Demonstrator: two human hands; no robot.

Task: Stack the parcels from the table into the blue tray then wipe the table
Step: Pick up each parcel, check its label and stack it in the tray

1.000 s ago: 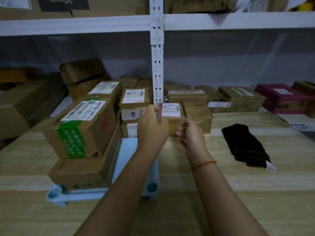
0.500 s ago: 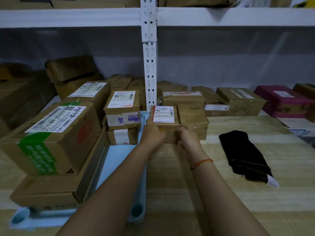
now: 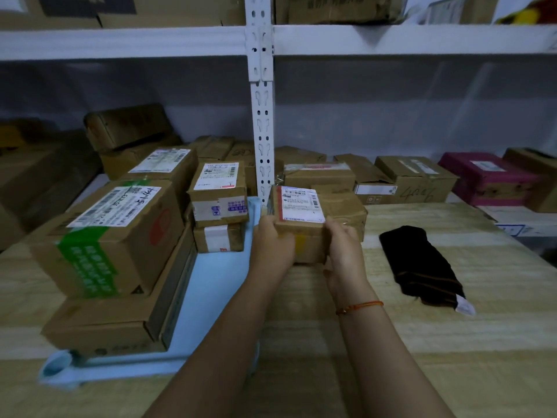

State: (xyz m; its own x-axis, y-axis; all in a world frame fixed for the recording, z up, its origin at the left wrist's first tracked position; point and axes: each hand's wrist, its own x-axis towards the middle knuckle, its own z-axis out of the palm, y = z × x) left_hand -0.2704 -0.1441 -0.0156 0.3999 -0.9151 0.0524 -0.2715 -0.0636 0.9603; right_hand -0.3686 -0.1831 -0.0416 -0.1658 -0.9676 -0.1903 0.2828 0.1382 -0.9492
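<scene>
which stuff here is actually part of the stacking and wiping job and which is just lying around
Part of the job:
- small parcel, held by left hand and right hand
- blue tray with parcels already stacked in it
- black cloth
- table

Just lying about:
- shelf boxes
- pink box

You have the white shelf post [image 3: 261,131] rising at the middle of the view. Right of its foot, a row of brown cartons [image 3: 417,179] lines the back, ending in a magenta box [image 3: 485,179] at the far right. Left of the post, dim cartons [image 3: 126,128] are piled in the back corner. Above, more boxes [image 3: 334,9] rest on the shelf beam [image 3: 391,39] the post carries.
</scene>
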